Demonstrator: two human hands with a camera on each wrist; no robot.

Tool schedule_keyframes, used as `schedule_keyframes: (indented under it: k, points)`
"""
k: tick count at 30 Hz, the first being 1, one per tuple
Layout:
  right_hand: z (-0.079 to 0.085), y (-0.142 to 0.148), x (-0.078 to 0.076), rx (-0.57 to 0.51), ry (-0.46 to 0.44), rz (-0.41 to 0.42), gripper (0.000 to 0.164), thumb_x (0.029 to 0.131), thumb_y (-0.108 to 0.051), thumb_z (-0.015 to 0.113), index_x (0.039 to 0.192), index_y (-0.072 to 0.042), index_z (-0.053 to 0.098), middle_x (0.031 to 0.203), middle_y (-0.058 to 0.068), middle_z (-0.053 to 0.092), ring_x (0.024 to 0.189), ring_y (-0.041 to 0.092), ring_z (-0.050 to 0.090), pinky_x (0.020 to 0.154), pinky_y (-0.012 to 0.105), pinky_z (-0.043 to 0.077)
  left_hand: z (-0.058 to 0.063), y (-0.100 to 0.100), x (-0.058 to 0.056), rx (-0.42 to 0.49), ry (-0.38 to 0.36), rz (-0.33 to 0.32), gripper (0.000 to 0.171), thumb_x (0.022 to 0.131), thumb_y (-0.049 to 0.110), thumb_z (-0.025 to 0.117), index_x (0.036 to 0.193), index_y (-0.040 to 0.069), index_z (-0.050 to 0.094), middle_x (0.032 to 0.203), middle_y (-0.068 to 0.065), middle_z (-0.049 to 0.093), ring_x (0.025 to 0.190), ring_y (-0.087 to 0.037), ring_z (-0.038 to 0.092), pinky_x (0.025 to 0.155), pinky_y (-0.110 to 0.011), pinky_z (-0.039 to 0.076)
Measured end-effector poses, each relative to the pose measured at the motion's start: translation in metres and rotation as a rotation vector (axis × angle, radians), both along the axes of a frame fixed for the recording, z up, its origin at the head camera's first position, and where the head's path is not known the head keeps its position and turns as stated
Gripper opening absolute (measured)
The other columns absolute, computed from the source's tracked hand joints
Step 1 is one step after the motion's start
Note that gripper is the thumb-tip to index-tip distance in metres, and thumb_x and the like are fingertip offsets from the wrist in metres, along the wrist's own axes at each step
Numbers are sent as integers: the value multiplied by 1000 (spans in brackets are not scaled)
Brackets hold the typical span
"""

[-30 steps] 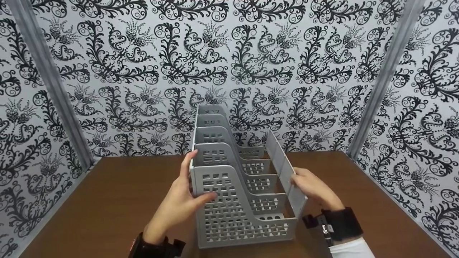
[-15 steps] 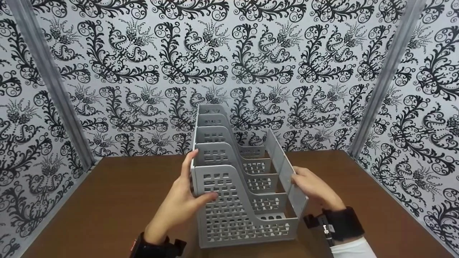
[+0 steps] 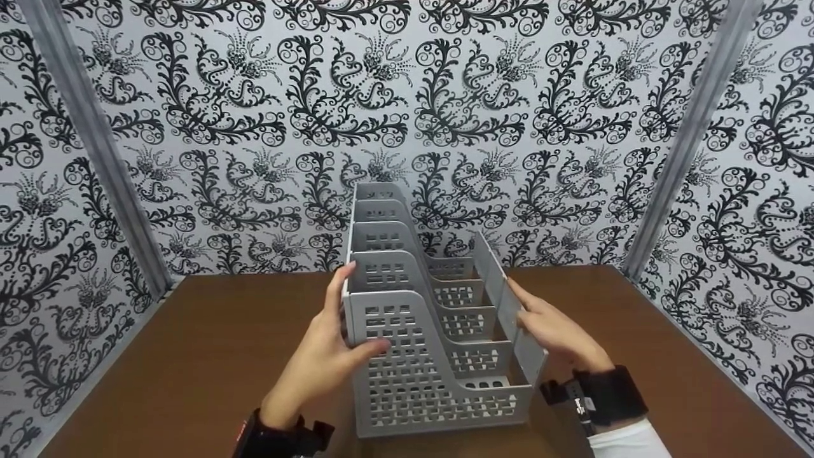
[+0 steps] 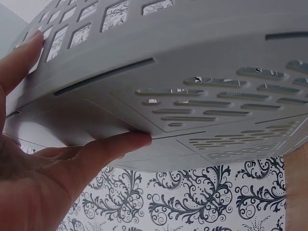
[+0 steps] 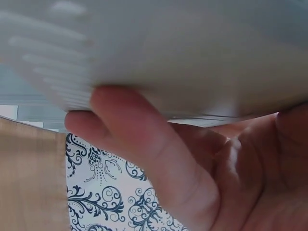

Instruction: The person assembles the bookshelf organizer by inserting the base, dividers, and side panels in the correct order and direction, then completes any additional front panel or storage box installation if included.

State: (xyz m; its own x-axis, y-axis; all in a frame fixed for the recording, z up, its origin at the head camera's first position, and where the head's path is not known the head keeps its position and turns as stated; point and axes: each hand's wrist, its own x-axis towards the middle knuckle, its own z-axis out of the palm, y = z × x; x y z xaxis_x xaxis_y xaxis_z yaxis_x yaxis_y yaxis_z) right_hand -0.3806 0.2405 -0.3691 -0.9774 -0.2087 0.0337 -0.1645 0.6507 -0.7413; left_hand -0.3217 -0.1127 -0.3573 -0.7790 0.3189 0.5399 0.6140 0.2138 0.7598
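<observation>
A grey plastic magazine file rack [image 3: 407, 369] with several compartments, sloped dividers and perforated walls is in the middle of the head view. My left hand [image 3: 321, 356] grips its near left corner: the thumb lies on the perforated front wall, the other fingers along the left side. In the left wrist view, fingers [image 4: 110, 147] touch the slotted side of the rack [image 4: 211, 48]. On the right, my right hand [image 3: 553, 327] holds the low end panel at its upper edge, index finger stretched along it. Fingertips [image 5: 120, 103] meet the rack's smooth grey surface [image 5: 192, 57] in the right wrist view.
Beneath the rack is a brown wooden table [image 3: 222, 356]. Black-and-white patterned walls [image 3: 343, 89] rise behind and on both sides, with grey corner strips [image 3: 95, 152]. Dark bands [image 3: 610, 394] are strapped round both wrists.
My right index finger has stretched forward along the panel's edge. The left hand keeps its hold, and the rack stays nearly where it was, with a slight shift of the head view.
</observation>
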Motion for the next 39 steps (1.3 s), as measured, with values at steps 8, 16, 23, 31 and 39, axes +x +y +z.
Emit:
schedule_keyframes:
  k: [8,16,23,31,39]
  points:
    - [-2,1,0,5,19,42,70,91,-8,40,154,-19,10,155,16,28,66,15,52,54,27,45,-1,2,-3,5,15,-3,105,73,15,81,150,28,10,117,-12,63,92,-18,70,75,-28,58]
    - [-21,1,-5,-33,-58,106,74,90,-3,39,153,-13,3,154,24,25,46,7,36,39,20,34,-1,2,-3,-2,18,-7,105,73,11,80,150,27,10,116,-14,63,92,-19,70,74,-28,58]
    - [-20,3,-8,43,-84,98,69,97,-21,43,154,-21,3,115,26,61,46,11,41,40,25,39,1,1,-3,-12,15,-6,107,73,9,80,150,28,9,121,-13,60,94,-19,69,74,-28,58]
    - [5,1,-32,318,-21,200,84,94,-57,42,153,-7,7,157,22,12,143,39,21,114,59,17,5,-5,0,-53,40,14,108,73,8,80,150,26,7,119,-15,62,95,-20,69,75,-26,57]
    - [-18,-2,-61,372,137,265,77,100,-48,33,151,-2,-3,158,16,-9,147,34,-4,118,52,3,0,-6,1,-72,61,33,107,73,15,80,151,25,8,120,-13,62,95,-19,69,76,-24,57]
